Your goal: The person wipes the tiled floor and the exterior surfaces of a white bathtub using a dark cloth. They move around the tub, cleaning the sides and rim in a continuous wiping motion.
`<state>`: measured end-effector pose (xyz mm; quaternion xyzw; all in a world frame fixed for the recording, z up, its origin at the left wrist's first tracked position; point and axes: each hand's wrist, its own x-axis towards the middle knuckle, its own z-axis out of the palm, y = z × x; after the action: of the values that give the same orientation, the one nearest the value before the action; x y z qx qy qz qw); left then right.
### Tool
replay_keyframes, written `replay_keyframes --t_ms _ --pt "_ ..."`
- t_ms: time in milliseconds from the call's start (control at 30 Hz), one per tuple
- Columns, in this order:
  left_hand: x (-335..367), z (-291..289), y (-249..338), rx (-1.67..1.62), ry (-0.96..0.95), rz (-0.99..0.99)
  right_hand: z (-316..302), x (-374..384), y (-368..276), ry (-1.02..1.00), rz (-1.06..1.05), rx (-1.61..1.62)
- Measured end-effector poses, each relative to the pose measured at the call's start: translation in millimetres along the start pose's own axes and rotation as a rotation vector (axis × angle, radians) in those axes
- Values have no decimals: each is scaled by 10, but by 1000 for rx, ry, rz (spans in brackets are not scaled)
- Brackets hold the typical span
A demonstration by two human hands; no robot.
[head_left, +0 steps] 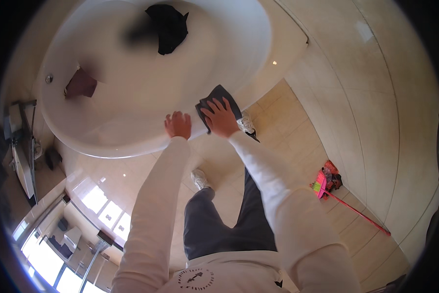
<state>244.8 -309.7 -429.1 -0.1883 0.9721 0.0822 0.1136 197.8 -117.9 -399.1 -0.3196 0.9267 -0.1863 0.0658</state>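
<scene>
A dark grey folded cloth (203,119) lies over the near rim of the white bathtub (126,149). My right hand (221,118) is spread flat on top of it, with the fingers apart. Just left of the cloth, my left hand (179,125) is at the tub's near rim and holds nothing. Its fingers are bent and slightly apart; whether they touch the tub I cannot tell. Farther inside the tub is a black cloth or garment (169,30), partly blurred. A dark maroon cloth (82,84) lies in the tub at the left.
A red-handled broom (356,213) lies on the tiled floor at the right, beside a red bag (331,172). A tiled wall (361,97) rises on the right. My shoes (200,179) stand near the tub. Glass panels (90,259) show at the lower left.
</scene>
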Motion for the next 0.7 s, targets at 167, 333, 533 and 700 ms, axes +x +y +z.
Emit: replay_keyframes --t_ms 167,333,533,700 --pt "-143 86 -532 -242 23 -98 -419 -230 775 7 -90 12" --pt "-154 -48 -462 -396 148 25 -893 296 1934 182 73 -133" --pt "-183 -145 -478 -383 123 162 -1124 1518 3193 404 146 -118" --pt "-150 -200 -460 -343 85 165 -1308 2152 3514 352 312 -244"
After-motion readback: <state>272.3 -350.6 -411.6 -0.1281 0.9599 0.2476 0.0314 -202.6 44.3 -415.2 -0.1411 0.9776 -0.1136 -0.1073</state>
